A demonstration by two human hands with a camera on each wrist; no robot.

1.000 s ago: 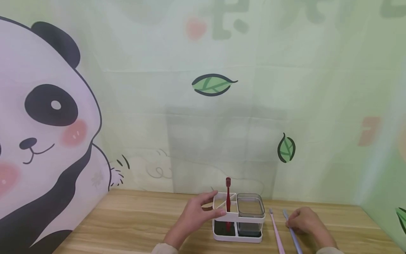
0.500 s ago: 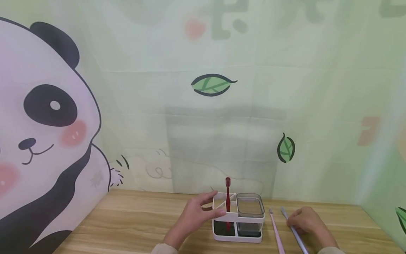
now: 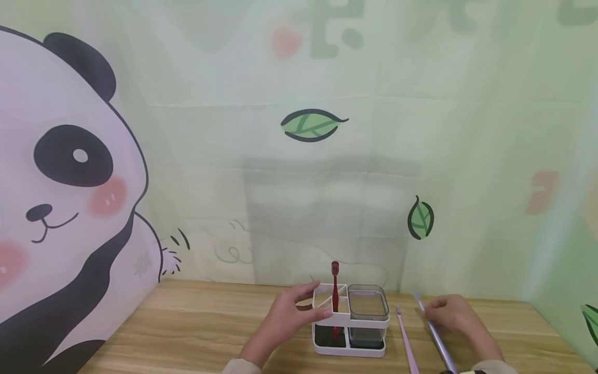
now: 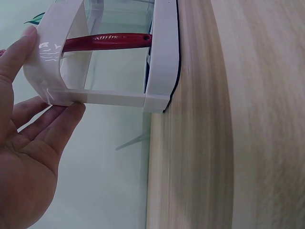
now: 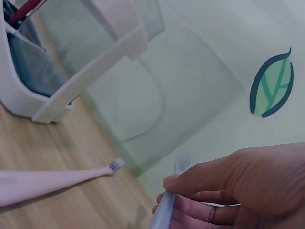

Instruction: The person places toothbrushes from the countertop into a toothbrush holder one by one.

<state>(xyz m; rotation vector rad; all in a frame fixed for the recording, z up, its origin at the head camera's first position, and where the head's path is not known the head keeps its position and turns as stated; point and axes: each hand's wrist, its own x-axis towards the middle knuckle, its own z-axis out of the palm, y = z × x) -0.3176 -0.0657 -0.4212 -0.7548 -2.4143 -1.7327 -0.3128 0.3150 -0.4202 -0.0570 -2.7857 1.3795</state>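
Observation:
A white toothbrush holder [image 3: 369,322] stands on the wooden table, with a red toothbrush [image 3: 335,291] upright in one of its left compartments. My left hand [image 3: 286,314] grips the holder's upper frame at its left end, thumb in front and fingers round the side. To the right of the holder, my right hand [image 3: 450,314] pinches a blue toothbrush [image 3: 438,337] near its head between thumb and fingers; the right wrist view shows its bristle end [image 5: 182,162] above the thumb. Between holder and right hand, a pink toothbrush [image 3: 406,340] lies on the table, bristle end away from me.
A clear grey cup [image 3: 369,302] sits in the right part of the holder. Behind the wooden table [image 3: 196,322] rises a pale green backdrop [image 3: 210,130] printed with a panda and leaves. Another green wall closes off the right side.
My right hand has risen slightly, and the blue toothbrush's head has moved up and a little left with it. My left hand and the holder stay put.

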